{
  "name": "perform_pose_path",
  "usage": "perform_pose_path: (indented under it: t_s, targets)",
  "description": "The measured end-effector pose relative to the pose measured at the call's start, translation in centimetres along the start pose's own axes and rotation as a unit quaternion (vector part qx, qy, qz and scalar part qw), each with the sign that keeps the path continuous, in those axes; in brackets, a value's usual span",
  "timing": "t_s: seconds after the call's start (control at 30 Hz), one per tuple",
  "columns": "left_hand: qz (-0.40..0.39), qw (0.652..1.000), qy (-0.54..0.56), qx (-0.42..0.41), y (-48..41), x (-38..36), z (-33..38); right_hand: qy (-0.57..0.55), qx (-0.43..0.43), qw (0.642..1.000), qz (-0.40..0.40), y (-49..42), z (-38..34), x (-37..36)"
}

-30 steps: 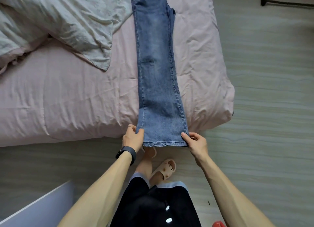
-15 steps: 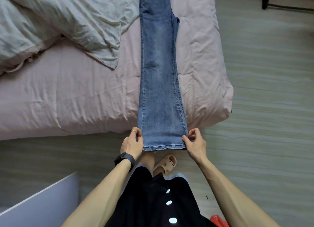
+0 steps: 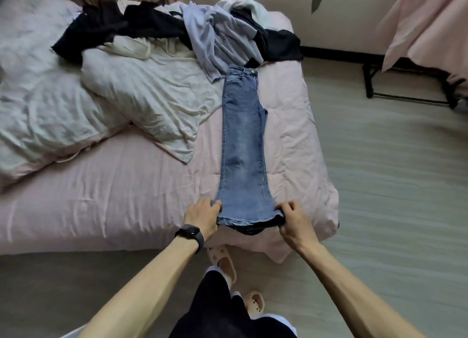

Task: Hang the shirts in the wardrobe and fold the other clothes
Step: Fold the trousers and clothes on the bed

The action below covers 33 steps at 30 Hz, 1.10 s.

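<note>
— What's the room like?
— Pale wood-grain floor (image 3: pixel 392 186), cream wall (image 3: pixel 342 16) with a dark skirting board (image 3: pixel 334 53). A bed (image 3: pixel 101 198) in pink sheets, a crumpled white duvet (image 3: pixel 50 105) on it.
— And at right?
— A black metal frame (image 3: pixel 405 98) under pink cloth (image 3: pixel 425 26), possibly another bed.

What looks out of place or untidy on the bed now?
A tangled heap of black, lilac and cream clothes lies unfolded at the far end of the pink bed. On the blue denim jeans, the lower leg peeks out at the right edge.
</note>
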<state>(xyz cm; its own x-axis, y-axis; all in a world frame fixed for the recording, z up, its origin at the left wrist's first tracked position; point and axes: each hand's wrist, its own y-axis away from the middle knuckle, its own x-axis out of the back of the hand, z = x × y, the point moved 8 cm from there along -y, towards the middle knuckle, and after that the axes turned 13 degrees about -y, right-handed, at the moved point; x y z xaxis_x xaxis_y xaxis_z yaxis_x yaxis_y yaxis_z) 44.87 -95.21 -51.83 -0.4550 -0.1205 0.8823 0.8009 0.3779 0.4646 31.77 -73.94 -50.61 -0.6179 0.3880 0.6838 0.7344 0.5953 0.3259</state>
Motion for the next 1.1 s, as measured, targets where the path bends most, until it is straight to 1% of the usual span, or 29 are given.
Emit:
perform_pose_path:
  t_s: [0.07, 0.13, 0.2, 0.27, 0.4, 0.53, 0.63, 0.7, 0.8, 0.83, 0.9, 0.93, 1.0, 1.07, 1.1]
  targets:
    - [0.055, 0.998, 0.017, 0.017, -1.9, 2.0, -1.3, -0.031, 0.009, 0.998, 0.045, -2.3, -0.5, 1.9]
    - [0.092, 0.991, 0.089, 0.028, -4.4, 4.1, -2.9, -0.076, 0.010, 0.995, 0.066, -5.4, -1.1, 3.6]
    - [0.096, 0.979, 0.178, 0.035, -7.2, 6.4, -4.3, -0.131, -0.010, 0.990, 0.058, -8.8, -2.0, 4.8]
    - [0.088, 0.965, 0.245, 0.042, -10.8, 9.0, -5.7, -0.167, -0.029, 0.983, 0.072, -12.9, -3.3, 6.4]
    - [0.100, 0.948, 0.302, 0.020, -18.5, 13.2, -7.8, -0.188, -0.047, 0.975, 0.111, -20.8, -5.7, 9.0]
    - [0.109, 0.920, 0.372, 0.054, -25.8, 14.3, -10.0, -0.185, -0.067, 0.973, 0.122, -28.8, -5.3, 9.0]
    - [0.072, 0.910, 0.401, 0.078, -29.6, 12.5, -10.5, -0.152, -0.097, 0.978, 0.107, -32.8, -3.6, 7.3]
    - [0.037, 0.900, 0.422, 0.101, -33.0, 9.6, -10.7, -0.129, -0.136, 0.978, 0.089, -35.7, -1.4, 5.4]
    - [-0.021, 0.884, 0.446, 0.137, -37.1, 5.7, -11.0, -0.115, -0.160, 0.977, 0.082, -38.9, 0.9, 3.5]
    - [-0.033, 0.886, 0.439, 0.147, -38.5, 4.6, -11.0, -0.116, -0.165, 0.976, 0.083, -39.9, 1.7, 2.9]
    - [-0.031, 0.895, 0.413, 0.168, -41.0, 2.5, -11.4, -0.120, -0.185, 0.972, 0.082, -41.8, 3.5, 1.3]
    - [-0.019, 0.903, 0.397, 0.163, -42.1, 1.6, -11.4, -0.119, -0.192, 0.971, 0.075, -42.6, 4.6, 0.1]
    - [-0.012, 0.925, 0.360, 0.121, -43.3, 0.2, -10.4, -0.116, -0.196, 0.972, 0.057, -43.5, 6.0, -2.0]
    - [-0.039, 0.939, 0.327, 0.100, -43.3, -1.7, -9.3, -0.117, -0.192, 0.973, 0.050, -43.6, 6.8, -3.6]
    - [-0.051, 0.939, 0.322, 0.109, -43.2, -2.7, -9.0, -0.114, -0.194, 0.973, 0.050, -43.6, 7.2, -4.1]
